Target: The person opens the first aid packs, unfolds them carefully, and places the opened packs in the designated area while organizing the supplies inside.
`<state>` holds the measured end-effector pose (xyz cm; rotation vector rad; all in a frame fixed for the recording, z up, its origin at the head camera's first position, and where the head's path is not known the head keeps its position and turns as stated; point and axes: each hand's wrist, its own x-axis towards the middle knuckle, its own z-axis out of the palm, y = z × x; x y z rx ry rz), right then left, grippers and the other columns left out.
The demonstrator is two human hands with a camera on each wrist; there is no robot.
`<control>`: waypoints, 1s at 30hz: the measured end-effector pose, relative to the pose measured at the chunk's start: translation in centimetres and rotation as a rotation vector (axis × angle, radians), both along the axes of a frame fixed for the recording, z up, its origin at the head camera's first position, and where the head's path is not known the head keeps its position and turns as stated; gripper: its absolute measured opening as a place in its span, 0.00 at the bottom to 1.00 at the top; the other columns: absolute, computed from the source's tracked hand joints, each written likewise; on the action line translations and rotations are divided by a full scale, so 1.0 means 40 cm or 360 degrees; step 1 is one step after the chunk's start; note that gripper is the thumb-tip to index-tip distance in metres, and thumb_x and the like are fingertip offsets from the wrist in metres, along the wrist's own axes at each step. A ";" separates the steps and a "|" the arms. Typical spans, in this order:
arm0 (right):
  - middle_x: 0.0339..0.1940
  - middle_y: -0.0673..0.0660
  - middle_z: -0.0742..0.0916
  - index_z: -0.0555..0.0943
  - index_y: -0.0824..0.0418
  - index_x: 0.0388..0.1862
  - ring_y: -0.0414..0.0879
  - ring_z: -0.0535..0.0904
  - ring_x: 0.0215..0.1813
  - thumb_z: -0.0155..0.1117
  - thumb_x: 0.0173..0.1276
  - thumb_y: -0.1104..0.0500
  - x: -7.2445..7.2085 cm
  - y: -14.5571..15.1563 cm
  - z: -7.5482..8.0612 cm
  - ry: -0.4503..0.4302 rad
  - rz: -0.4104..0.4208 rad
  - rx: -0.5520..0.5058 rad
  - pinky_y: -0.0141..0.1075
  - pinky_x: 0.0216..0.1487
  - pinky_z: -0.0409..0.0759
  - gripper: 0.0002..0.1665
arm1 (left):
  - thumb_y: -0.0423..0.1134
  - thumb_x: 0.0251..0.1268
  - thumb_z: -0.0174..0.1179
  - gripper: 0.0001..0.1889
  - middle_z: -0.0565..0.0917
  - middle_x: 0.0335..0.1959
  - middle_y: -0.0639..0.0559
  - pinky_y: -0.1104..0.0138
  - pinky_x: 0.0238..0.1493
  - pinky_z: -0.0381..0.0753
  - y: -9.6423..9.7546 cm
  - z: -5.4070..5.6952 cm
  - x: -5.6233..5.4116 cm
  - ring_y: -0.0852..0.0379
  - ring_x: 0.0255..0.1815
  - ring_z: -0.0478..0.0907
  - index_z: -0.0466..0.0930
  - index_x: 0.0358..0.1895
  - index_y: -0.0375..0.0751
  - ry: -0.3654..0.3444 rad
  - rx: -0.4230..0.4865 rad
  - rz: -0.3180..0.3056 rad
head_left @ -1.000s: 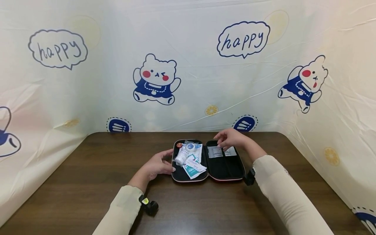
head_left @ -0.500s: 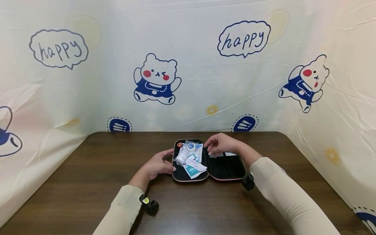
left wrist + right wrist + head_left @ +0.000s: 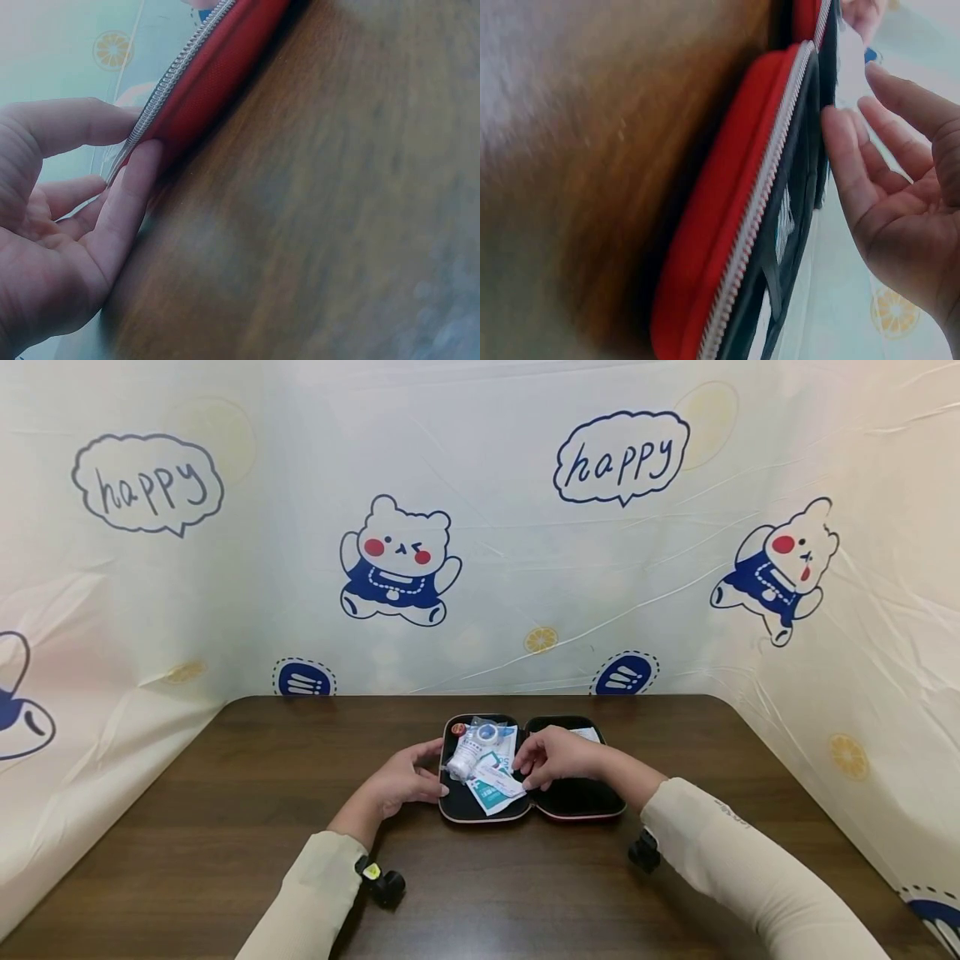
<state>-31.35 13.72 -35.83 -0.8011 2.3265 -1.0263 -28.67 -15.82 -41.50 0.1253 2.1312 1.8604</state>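
A zippered case [image 3: 480,814] with a red outside and black lining lies spread flat on the table. My left hand [image 3: 405,781] grips its left rim; the left wrist view shows thumb and fingers either side of the silver zip [image 3: 174,73]. In the left half lie a bottle in clear plastic [image 3: 462,762], a roll of tape [image 3: 487,733], a teal-and-white packet [image 3: 487,799] and a narrow white packet [image 3: 500,780]. Over the hinge, my right hand [image 3: 555,758] has its fingertips right at the white packet's end. The right wrist view shows its thumb and fingers apart.
Partly hidden by the right hand, a white packet [image 3: 587,734] sits at the back of the case's right half. A small red round item [image 3: 458,729] is in the left half's back corner. A printed curtain [image 3: 495,568] hangs behind the brown table [image 3: 300,760].
My right hand has moved left and toward me, from over the packets in the case's right half to the hinge beside the narrow white packet. My left hand has stayed on the rim.
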 end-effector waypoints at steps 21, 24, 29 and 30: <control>0.33 0.48 0.81 0.89 0.54 0.30 0.42 0.77 0.31 0.75 0.58 0.61 0.024 -0.024 -0.018 0.0359 0.0102 0.0205 0.33 0.32 0.80 0.03 | 0.18 0.50 0.66 0.45 0.64 0.69 0.35 0.57 0.42 0.85 0.000 0.009 0.005 0.49 0.38 0.79 0.58 0.75 0.39 0.0010 0.0010 -0.0037; 0.34 0.50 0.80 0.88 0.55 0.30 0.42 0.78 0.31 0.74 0.59 0.62 0.027 -0.020 -0.017 0.0348 0.0099 0.0195 0.34 0.32 0.80 0.03 | 0.19 0.51 0.65 0.45 0.63 0.69 0.35 0.58 0.42 0.85 -0.001 0.011 0.005 0.49 0.38 0.79 0.57 0.75 0.39 0.0014 0.0007 -0.0046; 0.33 0.50 0.81 0.87 0.55 0.31 0.42 0.78 0.31 0.73 0.61 0.61 0.029 -0.006 -0.013 0.0314 0.0089 0.0157 0.33 0.34 0.80 0.02 | 0.19 0.51 0.65 0.45 0.63 0.69 0.35 0.58 0.42 0.85 0.001 0.012 0.008 0.49 0.39 0.79 0.57 0.75 0.38 0.0011 -0.0003 -0.0044; 0.33 0.50 0.81 0.86 0.56 0.31 0.43 0.78 0.31 0.73 0.61 0.61 0.029 -0.002 -0.012 0.0315 0.0090 0.0147 0.34 0.35 0.80 0.02 | 0.19 0.51 0.65 0.45 0.63 0.69 0.35 0.58 0.42 0.85 0.002 0.012 0.009 0.49 0.39 0.79 0.57 0.75 0.38 0.0012 -0.0007 -0.0045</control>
